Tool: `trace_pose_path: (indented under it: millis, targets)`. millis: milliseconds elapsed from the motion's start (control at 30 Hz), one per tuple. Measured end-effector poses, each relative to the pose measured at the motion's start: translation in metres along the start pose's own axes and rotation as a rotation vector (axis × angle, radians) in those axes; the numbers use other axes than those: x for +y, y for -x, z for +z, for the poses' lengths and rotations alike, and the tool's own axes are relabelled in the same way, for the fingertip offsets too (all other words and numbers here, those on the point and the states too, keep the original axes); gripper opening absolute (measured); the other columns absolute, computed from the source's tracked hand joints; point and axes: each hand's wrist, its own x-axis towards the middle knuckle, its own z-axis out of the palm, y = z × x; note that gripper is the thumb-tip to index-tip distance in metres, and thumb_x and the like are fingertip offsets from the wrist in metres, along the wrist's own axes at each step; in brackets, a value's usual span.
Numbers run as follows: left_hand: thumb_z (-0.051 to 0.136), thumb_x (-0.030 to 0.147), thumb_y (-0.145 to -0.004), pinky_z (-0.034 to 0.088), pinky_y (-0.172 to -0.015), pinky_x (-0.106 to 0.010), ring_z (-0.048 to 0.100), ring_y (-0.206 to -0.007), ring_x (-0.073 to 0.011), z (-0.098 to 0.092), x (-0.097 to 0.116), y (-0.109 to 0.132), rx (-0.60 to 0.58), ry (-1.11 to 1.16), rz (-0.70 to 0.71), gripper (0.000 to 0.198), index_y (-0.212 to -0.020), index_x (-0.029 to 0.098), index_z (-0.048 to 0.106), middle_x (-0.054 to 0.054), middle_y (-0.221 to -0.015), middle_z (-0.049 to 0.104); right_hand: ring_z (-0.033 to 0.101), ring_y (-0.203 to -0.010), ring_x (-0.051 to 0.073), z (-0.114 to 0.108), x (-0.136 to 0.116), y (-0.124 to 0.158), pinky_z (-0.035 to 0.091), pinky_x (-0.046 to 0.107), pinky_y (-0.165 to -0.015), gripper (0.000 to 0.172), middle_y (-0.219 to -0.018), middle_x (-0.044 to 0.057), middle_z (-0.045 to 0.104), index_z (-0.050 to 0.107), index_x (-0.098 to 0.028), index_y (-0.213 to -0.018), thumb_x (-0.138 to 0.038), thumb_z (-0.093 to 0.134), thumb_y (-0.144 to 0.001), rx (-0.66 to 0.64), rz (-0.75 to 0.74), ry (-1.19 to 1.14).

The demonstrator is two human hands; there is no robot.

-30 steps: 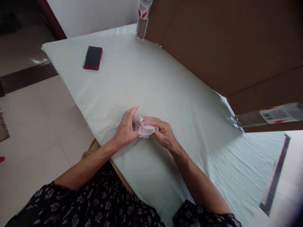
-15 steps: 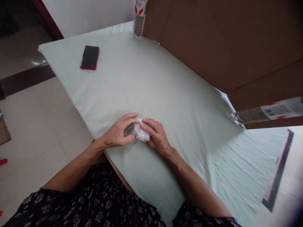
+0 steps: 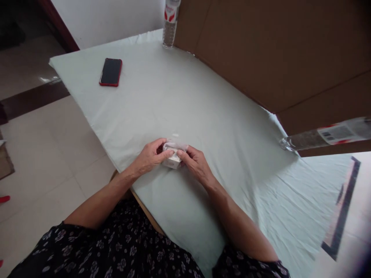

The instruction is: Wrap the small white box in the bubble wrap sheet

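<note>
Both of my hands meet over a small white crumpled packet [image 3: 173,153], perhaps thin plastic or tissue, near the front edge of a table covered in a pale green cloth [image 3: 203,100]. My left hand [image 3: 150,157] pinches the packet's left side with thumb and fingers. My right hand [image 3: 194,164] pinches its right side. What the packet is made of and whether it wraps anything I cannot make out.
A red-cased phone [image 3: 111,72] lies face up at the far left of the table. A clear water bottle [image 3: 170,24] stands at the back; another bottle [image 3: 327,136] lies at the right. A large brown cardboard sheet [image 3: 275,54] leans along the far side. Tiled floor lies left.
The hands shifted from pressing the packet flat on the cloth to pinching it from both sides and holding it slightly raised. The packet looks more compact now.
</note>
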Motion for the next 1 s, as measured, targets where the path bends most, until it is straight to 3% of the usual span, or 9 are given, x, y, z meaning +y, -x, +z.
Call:
trace_pose_path:
  millis: [67, 133, 233, 367, 467, 600, 767, 900, 1000]
  targets:
    - [0.063, 0.043, -0.089, 0.049, -0.074, -0.027, 0.062, -0.081, -0.0162, 0.006, -0.001, -0.001, 0.061, -0.051, 0.014, 0.035, -0.109, 0.015, 0.068, -0.004, -0.093, 0.069, 0.061, -0.082, 0.020, 0.000, 0.001, 0.001, 0.050, 0.032, -0.075, 0.039, -0.085, 0.004, 0.069, 0.075, -0.022, -0.099, -0.056, 0.057, -0.094, 0.061, -0.071, 0.120]
    - [0.062, 0.042, -0.088, 0.050, -0.075, -0.028, 0.061, -0.080, -0.0164, 0.012, -0.002, -0.003, 0.114, -0.095, 0.026, 0.034, -0.107, 0.014, 0.068, -0.004, -0.092, 0.069, 0.063, -0.095, 0.023, -0.001, 0.002, 0.002, 0.050, 0.036, -0.085, 0.040, -0.100, 0.006, 0.072, 0.073, -0.023, -0.109, -0.057, 0.060, -0.091, 0.063, -0.132, 0.178]
    - [0.062, 0.042, -0.087, 0.051, -0.076, -0.029, 0.062, -0.081, -0.0172, 0.016, -0.004, -0.008, 0.148, -0.076, 0.027, 0.035, -0.106, 0.014, 0.068, -0.005, -0.092, 0.070, 0.064, -0.101, 0.026, -0.002, 0.004, 0.004, 0.051, 0.040, -0.090, 0.058, -0.116, 0.009, 0.071, 0.065, -0.023, -0.126, -0.055, 0.076, -0.079, 0.024, -0.158, 0.171]
    - [0.060, 0.046, -0.088, 0.051, -0.076, -0.030, 0.063, -0.083, -0.0186, 0.013, -0.001, -0.007, 0.104, -0.051, -0.013, 0.034, -0.100, 0.015, 0.069, -0.005, -0.091, 0.070, 0.066, -0.090, 0.022, 0.002, 0.006, 0.004, 0.053, 0.036, -0.082, 0.055, -0.103, 0.007, 0.073, 0.065, -0.021, -0.119, -0.052, 0.079, -0.076, 0.044, -0.047, -0.004]
    - [0.065, 0.044, -0.085, 0.052, -0.081, -0.032, 0.064, -0.093, -0.0209, 0.005, 0.003, -0.002, -0.007, -0.001, -0.032, 0.042, -0.115, 0.016, 0.066, -0.008, -0.104, 0.071, 0.064, -0.075, 0.018, 0.007, 0.006, 0.005, 0.053, 0.031, -0.066, 0.053, -0.088, 0.004, 0.072, 0.067, -0.019, -0.112, -0.057, 0.078, -0.076, 0.012, 0.075, -0.205]
    - [0.069, 0.033, -0.080, 0.052, -0.091, -0.034, 0.065, -0.105, -0.0225, -0.002, 0.001, 0.002, -0.109, 0.110, -0.044, 0.048, -0.124, 0.017, 0.062, -0.009, -0.114, 0.070, 0.064, -0.078, 0.018, 0.011, 0.005, 0.008, 0.052, 0.030, -0.067, 0.051, -0.091, 0.005, 0.072, 0.068, -0.019, -0.113, -0.056, 0.075, -0.079, 0.024, 0.068, -0.177]
    - [0.071, 0.028, -0.077, 0.053, -0.084, -0.031, 0.066, -0.096, -0.0188, -0.001, -0.005, 0.002, -0.059, 0.181, -0.081, 0.044, -0.119, 0.018, 0.062, -0.006, -0.106, 0.070, 0.065, -0.092, 0.022, 0.007, 0.005, 0.003, 0.052, 0.034, -0.078, 0.046, -0.101, 0.007, 0.073, 0.069, -0.021, -0.114, -0.052, 0.075, -0.080, 0.098, -0.026, 0.043]
    - [0.072, 0.028, -0.075, 0.052, -0.077, -0.029, 0.064, -0.083, -0.0157, 0.003, -0.004, 0.002, -0.027, 0.234, -0.120, 0.036, -0.108, 0.018, 0.062, -0.002, -0.089, 0.067, 0.064, -0.079, 0.019, 0.004, 0.005, -0.003, 0.050, 0.032, -0.073, 0.043, -0.088, 0.003, 0.073, 0.069, -0.020, -0.106, -0.053, 0.076, -0.078, 0.013, 0.002, -0.064]
    - [0.075, 0.026, -0.071, 0.052, -0.076, -0.028, 0.063, -0.082, -0.0149, 0.004, -0.002, 0.001, -0.035, 0.280, -0.133, 0.039, -0.106, 0.018, 0.061, 0.000, -0.089, 0.066, 0.064, -0.075, 0.018, 0.002, 0.004, -0.006, 0.050, 0.032, -0.072, 0.043, -0.083, 0.003, 0.073, 0.069, -0.020, -0.103, -0.055, 0.075, -0.079, -0.017, 0.024, -0.125]
